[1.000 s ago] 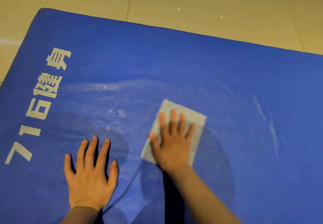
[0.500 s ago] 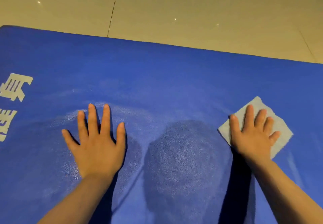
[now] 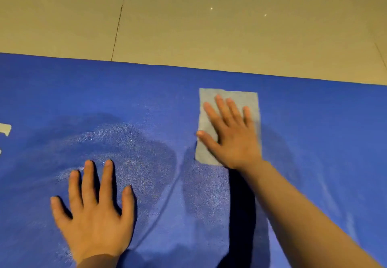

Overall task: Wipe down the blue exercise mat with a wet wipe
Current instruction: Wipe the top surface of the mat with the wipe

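Across the lower two thirds of the view lies the blue exercise mat (image 3: 314, 121), flat on a beige tiled floor (image 3: 209, 27) whose grout line runs down to the mat's far edge. Half a second ago that far edge sat higher in the picture; now more floor shows above it, and the white printed characters (image 3: 5, 129) have slid almost out at the left border, with only a scrap showing. A damp, paler sheen covers the mat between the two hands, with dark shadow patches over it.

Next in size, the right hand (image 3: 232, 140) reaches forward on an outstretched bare forearm, palm down, fingers (image 3: 222, 108) straight and slightly spread, pressing flat rather than gripping. It has moved away from the near right part of the mat to a spot closer to the far edge and nearer the middle. The left hand (image 3: 94, 219) lies flat on the mat at the near left, fingers released and splayed, holding nothing, much as before.

Smallest, the wet wipe (image 3: 247, 102) lies flat on the mat under the right hand, now squared up as an upright rectangle instead of a tilted diamond.
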